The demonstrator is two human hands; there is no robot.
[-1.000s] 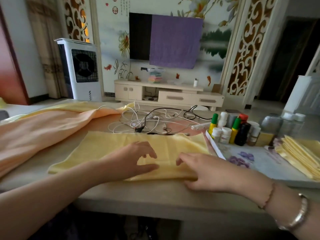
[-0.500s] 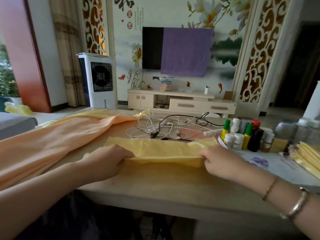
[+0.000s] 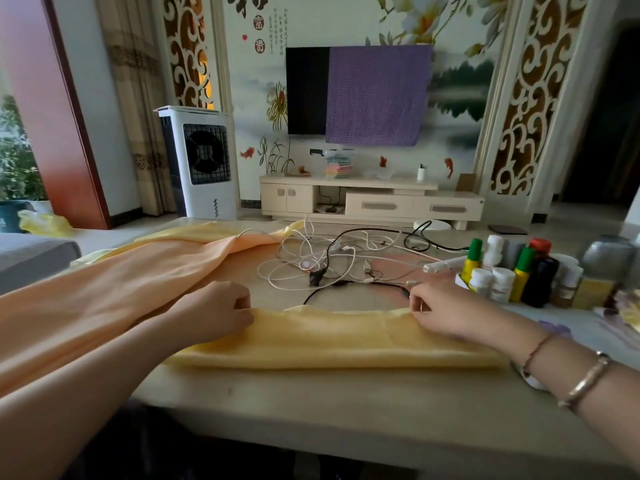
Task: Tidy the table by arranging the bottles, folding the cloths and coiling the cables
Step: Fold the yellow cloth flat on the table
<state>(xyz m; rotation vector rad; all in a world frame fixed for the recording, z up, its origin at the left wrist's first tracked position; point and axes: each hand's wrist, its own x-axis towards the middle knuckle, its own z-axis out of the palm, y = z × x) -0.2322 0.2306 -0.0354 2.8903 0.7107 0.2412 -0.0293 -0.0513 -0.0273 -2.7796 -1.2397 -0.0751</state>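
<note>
A yellow cloth (image 3: 332, 337) lies folded into a long, narrow band across the near part of the table (image 3: 346, 410), its length running left to right. The left hand (image 3: 216, 313) rests on the cloth's left end with the fingers curled in, pinching the far edge of the fold. The right hand (image 3: 446, 311) sits on the right end, thumb and fingers closed on the same far edge. Beyond the cloth, a tangle of white cables (image 3: 311, 258) and black cables (image 3: 367, 285) lies loose and uncoiled in the middle of the table. To the left, a large peach cloth (image 3: 114, 289) spreads unfolded over the table and reaches the near left corner, passing under the left forearm. On the right stands a tight group of bottles (image 3: 512, 271): two yellow ones with green caps, several small white ones, a dark one with a red cap and others behind them, all upright and close together. At the right edge of the view, a corner of a stack of folded yellow cloths (image 3: 632, 315) shows, mostly cut off. Bracelets (image 3: 585, 382) circle the right wrist.
</note>
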